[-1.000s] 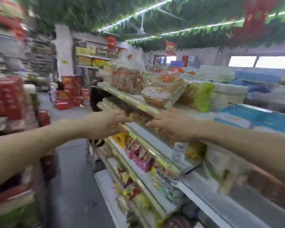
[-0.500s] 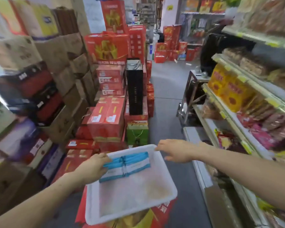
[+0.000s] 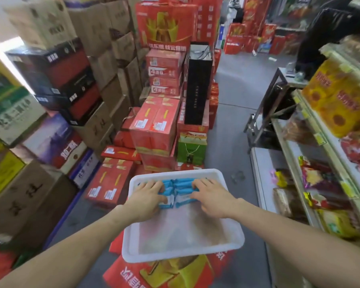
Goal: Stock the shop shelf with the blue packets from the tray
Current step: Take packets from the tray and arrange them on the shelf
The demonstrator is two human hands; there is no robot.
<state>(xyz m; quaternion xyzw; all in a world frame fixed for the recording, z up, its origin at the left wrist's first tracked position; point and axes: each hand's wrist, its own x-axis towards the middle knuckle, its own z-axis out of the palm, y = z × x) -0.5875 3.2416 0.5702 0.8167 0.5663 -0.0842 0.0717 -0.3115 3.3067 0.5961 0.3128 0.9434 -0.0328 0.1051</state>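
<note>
A white tray rests on a red and yellow carton in front of me. Several blue packets lie in a row at its far end; the near part of the tray is bare. My left hand presses on the left end of the row, fingers curled over the packets. My right hand covers the right end in the same way. The shop shelf runs along the right side.
Stacks of red cartons and brown boxes fill the left and middle. A tall black bag stands among them. A metal stool sits by the shelf end. The grey aisle floor runs ahead between stacks and shelf.
My view swung from the upper shelf down to the tray. Both hands left the shelf and came down onto the row of blue packets, one at each end.
</note>
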